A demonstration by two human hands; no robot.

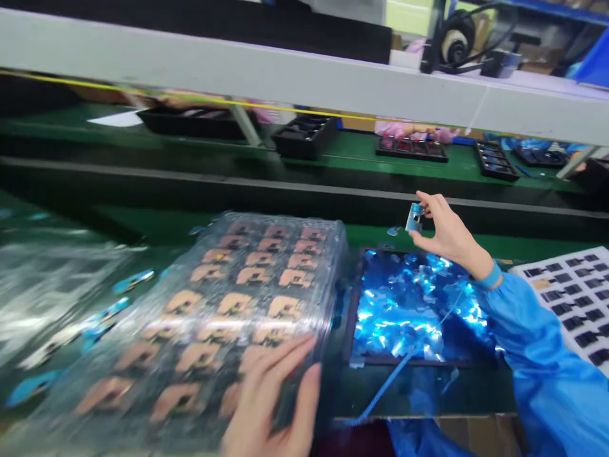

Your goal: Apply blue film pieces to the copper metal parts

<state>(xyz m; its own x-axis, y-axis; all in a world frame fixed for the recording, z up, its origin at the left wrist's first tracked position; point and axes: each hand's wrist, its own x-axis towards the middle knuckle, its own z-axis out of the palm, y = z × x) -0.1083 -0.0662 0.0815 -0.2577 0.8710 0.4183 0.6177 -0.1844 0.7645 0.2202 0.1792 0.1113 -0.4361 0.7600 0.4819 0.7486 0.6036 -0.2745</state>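
My right hand is raised above a dark tray heaped with shiny blue film scraps. Thumb and fingers pinch a small flat notched piece, pale with a blue patch, by its edges. My left hand, somewhat blurred, lies over the near right corner of a clear plastic tray, thumb apart from the fingers. Rows of copper-coloured notched pieces sit in that tray's pockets. Nothing shows between the left fingers, though their tips partly cover the pockets.
Another clear tray and loose blue-and-white pieces lie at left. A white tray with dark parts stands at right. A coiled blue cord crosses the front. Behind, black trays line a green bench below a white beam.
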